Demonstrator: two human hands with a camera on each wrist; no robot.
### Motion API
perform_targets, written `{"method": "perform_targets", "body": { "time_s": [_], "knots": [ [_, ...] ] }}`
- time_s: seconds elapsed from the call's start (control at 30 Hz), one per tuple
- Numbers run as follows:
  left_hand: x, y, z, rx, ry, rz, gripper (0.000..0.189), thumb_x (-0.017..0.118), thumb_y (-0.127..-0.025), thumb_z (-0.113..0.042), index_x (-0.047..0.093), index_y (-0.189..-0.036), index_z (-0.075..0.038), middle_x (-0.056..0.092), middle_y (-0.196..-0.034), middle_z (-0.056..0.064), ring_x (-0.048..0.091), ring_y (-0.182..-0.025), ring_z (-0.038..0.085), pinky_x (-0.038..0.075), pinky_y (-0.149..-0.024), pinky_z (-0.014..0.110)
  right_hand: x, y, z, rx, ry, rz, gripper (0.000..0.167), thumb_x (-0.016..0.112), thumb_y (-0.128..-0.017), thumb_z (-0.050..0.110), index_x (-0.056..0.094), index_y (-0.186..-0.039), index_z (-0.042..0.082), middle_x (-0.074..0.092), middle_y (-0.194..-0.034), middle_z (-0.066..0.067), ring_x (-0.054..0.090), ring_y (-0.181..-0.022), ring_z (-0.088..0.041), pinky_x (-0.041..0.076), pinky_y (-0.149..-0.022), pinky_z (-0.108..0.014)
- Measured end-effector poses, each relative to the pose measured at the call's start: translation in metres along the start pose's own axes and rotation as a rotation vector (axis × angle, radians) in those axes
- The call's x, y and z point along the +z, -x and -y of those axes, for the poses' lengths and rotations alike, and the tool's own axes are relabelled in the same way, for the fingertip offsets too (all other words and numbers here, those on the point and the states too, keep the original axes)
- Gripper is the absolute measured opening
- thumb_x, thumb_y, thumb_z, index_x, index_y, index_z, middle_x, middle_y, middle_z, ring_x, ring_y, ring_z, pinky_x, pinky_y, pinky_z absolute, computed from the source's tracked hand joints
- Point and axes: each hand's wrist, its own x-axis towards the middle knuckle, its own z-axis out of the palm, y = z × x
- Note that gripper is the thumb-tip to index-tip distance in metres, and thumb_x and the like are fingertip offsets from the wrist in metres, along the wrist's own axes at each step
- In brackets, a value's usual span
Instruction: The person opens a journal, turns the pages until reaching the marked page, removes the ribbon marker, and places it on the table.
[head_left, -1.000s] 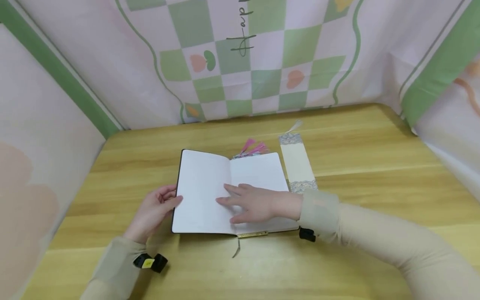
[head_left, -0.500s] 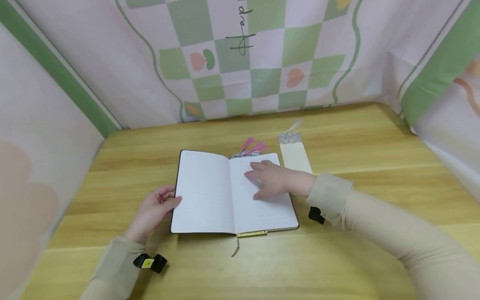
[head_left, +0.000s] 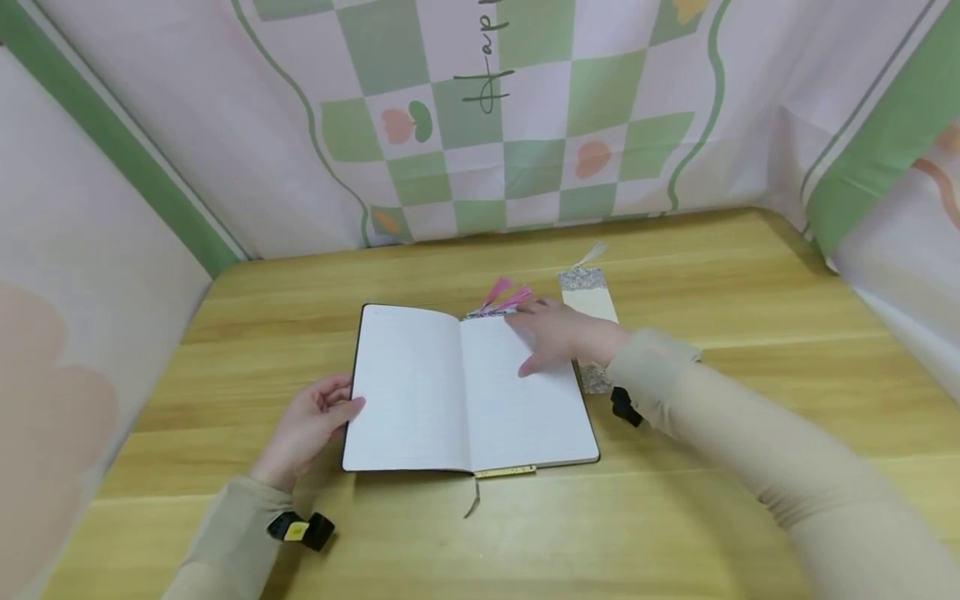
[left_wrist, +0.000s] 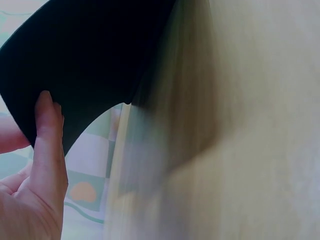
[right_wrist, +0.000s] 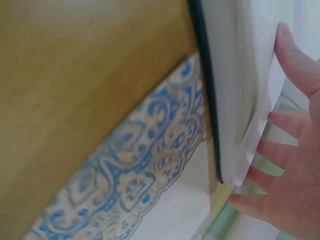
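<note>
An open notebook [head_left: 408,392] with white pages lies on the table, its left side raised. My left hand [head_left: 303,429] pinches its left edge, thumb on the page; in the left wrist view the fingers lie against the black cover [left_wrist: 90,55]. Over the upper right corner of the right page is my right hand [head_left: 558,333], its fingers spread. In the right wrist view its fingertips are at the page edges [right_wrist: 235,100]; firm contact is hard to tell. A patterned bookmark with pink tassels [head_left: 517,296] sticks out at the notebook's top, mostly hidden.
Right of the notebook lies a cream bookmark [head_left: 587,302] with blue-patterned ends and a pale tassel, partly under my right hand. A yellow strip [head_left: 506,472] and a thin ribbon [head_left: 474,498] stick out at the notebook's bottom. A patterned curtain [head_left: 472,167] hangs behind the wooden table.
My right hand has moved from the notebook's middle fold up and right to the top right corner of the page. My left hand keeps its hold on the left edge.
</note>
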Motion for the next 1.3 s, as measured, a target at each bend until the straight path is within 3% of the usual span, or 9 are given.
{"method": "perform_targets", "body": {
  "time_s": [0.17, 0.43, 0.57, 0.8, 1.0, 1.13, 1.3],
  "knots": [
    [0.0, 0.0, 0.001, -0.006, -0.002, 0.0, 0.043, 0.058, -0.094, -0.011, 0.046, -0.133, 0.003, 0.063, -0.096, -0.006, 0.056, -0.076, 0.004, 0.049, -0.064, 0.021, -0.003, -0.007, -0.003, 0.032, 0.046, -0.007, 0.102, 0.075, -0.073, 0.053, 0.026, -0.148, 0.004, 0.021, -0.155, -0.018, 0.018, -0.14, -0.044, 0.016, -0.113, -0.056],
    [0.001, -0.001, 0.001, -0.017, -0.017, -0.007, 0.043, 0.058, -0.094, -0.012, 0.046, -0.132, 0.003, 0.063, -0.099, -0.003, 0.057, -0.081, 0.005, 0.05, -0.069, 0.022, -0.006, -0.005, 0.001, 0.079, 0.027, -0.027, 0.096, 0.078, -0.07, 0.05, 0.036, -0.145, 0.006, 0.027, -0.153, -0.017, 0.021, -0.138, -0.044, 0.021, -0.112, -0.056],
    [0.001, -0.001, 0.001, -0.005, -0.019, -0.009, 0.042, 0.058, -0.094, -0.011, 0.046, -0.131, 0.004, 0.063, -0.098, -0.003, 0.058, -0.082, 0.004, 0.051, -0.072, 0.022, -0.005, -0.002, 0.004, 0.092, 0.035, -0.081, 0.094, 0.079, -0.068, 0.049, 0.039, -0.143, 0.008, 0.032, -0.15, -0.017, 0.026, -0.137, -0.042, 0.025, -0.11, -0.057],
    [0.001, -0.001, 0.001, -0.002, -0.013, -0.003, 0.041, 0.058, -0.094, -0.009, 0.046, -0.131, 0.005, 0.063, -0.098, -0.003, 0.058, -0.082, 0.004, 0.051, -0.072, 0.022, 0.001, 0.005, 0.007, 0.05, 0.091, -0.192, 0.083, 0.081, -0.068, 0.047, 0.051, -0.133, 0.005, 0.045, -0.141, -0.019, 0.038, -0.13, -0.04, 0.037, -0.103, -0.053],
    [0.002, -0.001, -0.001, -0.008, -0.024, -0.005, 0.042, 0.058, -0.094, -0.009, 0.045, -0.132, 0.005, 0.063, -0.101, -0.001, 0.057, -0.084, 0.004, 0.051, -0.074, 0.02, 0.004, 0.012, 0.01, 0.035, 0.043, -0.24, 0.079, 0.082, -0.069, 0.041, 0.052, -0.132, 0.004, 0.047, -0.139, -0.02, 0.042, -0.127, -0.039, 0.042, -0.099, -0.051],
    [0.001, -0.001, -0.001, -0.027, -0.037, -0.014, 0.044, 0.058, -0.094, -0.011, 0.045, -0.133, 0.003, 0.062, -0.105, 0.002, 0.057, -0.084, 0.005, 0.05, -0.073, 0.021, 0.006, 0.018, 0.013, -0.016, -0.003, -0.273, 0.07, 0.082, -0.07, 0.032, 0.054, -0.128, 0.005, 0.047, -0.137, -0.022, 0.047, -0.124, -0.04, 0.049, -0.088, -0.051],
    [0.002, 0.0, 0.001, -0.025, -0.041, -0.027, 0.044, 0.06, -0.093, -0.013, 0.046, -0.132, 0.002, 0.062, -0.106, 0.004, 0.057, -0.085, 0.007, 0.051, -0.073, 0.022, 0.007, 0.027, 0.016, -0.083, -0.055, -0.279, 0.056, 0.078, -0.075, 0.011, 0.055, -0.126, 0.006, 0.049, -0.133, -0.027, 0.059, -0.107, -0.039, 0.054, -0.071, -0.043]
  ]
}}
